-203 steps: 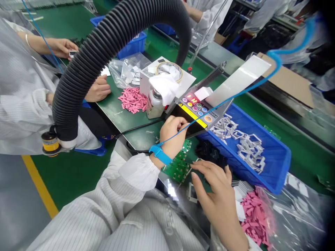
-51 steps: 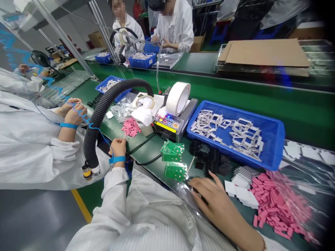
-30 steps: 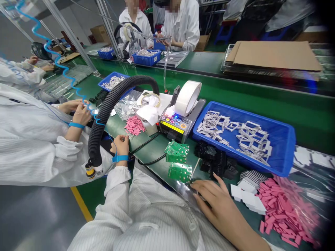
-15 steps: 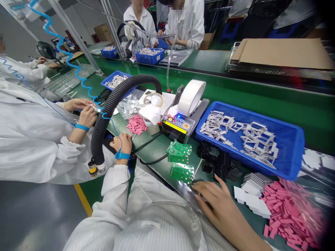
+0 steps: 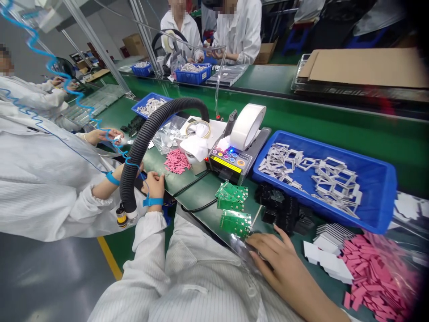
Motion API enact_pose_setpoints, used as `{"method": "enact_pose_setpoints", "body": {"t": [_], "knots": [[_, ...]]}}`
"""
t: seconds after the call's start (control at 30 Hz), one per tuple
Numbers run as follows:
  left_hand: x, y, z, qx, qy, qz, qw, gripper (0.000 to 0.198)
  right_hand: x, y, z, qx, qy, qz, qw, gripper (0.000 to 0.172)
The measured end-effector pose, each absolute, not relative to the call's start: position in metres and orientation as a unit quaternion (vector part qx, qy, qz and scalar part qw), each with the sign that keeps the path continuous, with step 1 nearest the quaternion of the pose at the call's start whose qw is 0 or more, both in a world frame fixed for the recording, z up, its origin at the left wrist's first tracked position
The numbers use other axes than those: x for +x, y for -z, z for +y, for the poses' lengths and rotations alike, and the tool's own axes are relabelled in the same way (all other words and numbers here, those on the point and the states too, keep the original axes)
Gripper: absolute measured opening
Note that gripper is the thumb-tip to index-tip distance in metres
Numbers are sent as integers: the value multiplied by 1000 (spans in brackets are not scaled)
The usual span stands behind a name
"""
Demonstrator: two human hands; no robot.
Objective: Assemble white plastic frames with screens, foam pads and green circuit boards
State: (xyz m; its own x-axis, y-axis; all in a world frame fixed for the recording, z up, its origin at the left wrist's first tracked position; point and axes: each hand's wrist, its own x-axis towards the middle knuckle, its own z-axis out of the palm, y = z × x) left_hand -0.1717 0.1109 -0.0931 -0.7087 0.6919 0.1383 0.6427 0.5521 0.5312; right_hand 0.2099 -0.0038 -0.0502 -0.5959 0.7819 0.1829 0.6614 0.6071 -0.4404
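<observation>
Head view: right hand (image 5: 279,264), wide open, rests on a clear plastic sheet (image 5: 241,247) just beside green printed circuit boards (image 5: 235,223); left hand (image 5: 153,185), narrowly curled, holding nothing discernible, sits near pink foam strips (image 5: 176,161).

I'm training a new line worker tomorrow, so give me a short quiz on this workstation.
1. True or false: the left hand wears a blue wrist strap.
2. What fills the blue tray? A) pink strips B) pale grey frames C) rolls of white tape
3. What lies just beyond the fingertips of the right hand?

Key: 1 true; 2 B; 3 green circuit boards.
</observation>
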Motion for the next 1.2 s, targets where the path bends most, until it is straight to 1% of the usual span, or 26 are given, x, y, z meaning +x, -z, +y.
{"method": "enact_pose_setpoints", "body": {"t": [0.07,0.17,0.23,0.3,0.37,0.43,0.6,0.67,0.77,0.83,0.9,1.03,1.13,1.2], "knots": [[-170,94,113,373,-299,878,40,32,210,51,-4,-407,-162,-880,183,19],[-159,93,107,375,-345,860,31,25,210,53,-5,-405,-161,-882,180,18],[-144,90,91,383,-386,839,29,23,211,53,-5,-408,-156,-881,183,17],[-121,85,66,399,-426,811,36,26,214,54,-6,-408,-147,-880,192,17],[-94,78,36,425,-456,779,71,25,220,55,-5,-411,-136,-879,197,18],[-67,69,7,460,-467,742,143,22,231,55,-2,-425,-124,-874,201,19],[-17,55,-27,495,-441,657,359,23,273,46,6,-510,-58,-825,238,21],[-5,56,-28,504,-423,628,416,24,287,40,6,-548,-34,-799,243,22],[9,58,-22,531,-387,586,474,30,297,33,2,-581,-23,-775,247,24],[18,58,-17,555,-363,561,496,40,298,30,1,-585,-22,-770,253,23],[26,55,-13,576,-349,543,501,43,299,24,5,-587,-21,-770,249,23],[39,47,-10,611,-314,512,515,23,302,3,33,-606,-20,-763,226,27],[43,43,-9,653,-271,472,527,23,297,-19,57,-616,-24,-760,205,28],[41,45,-8,697,-257,461,484,24,285,-30,66,-609,-36,-768,194,28]]}}
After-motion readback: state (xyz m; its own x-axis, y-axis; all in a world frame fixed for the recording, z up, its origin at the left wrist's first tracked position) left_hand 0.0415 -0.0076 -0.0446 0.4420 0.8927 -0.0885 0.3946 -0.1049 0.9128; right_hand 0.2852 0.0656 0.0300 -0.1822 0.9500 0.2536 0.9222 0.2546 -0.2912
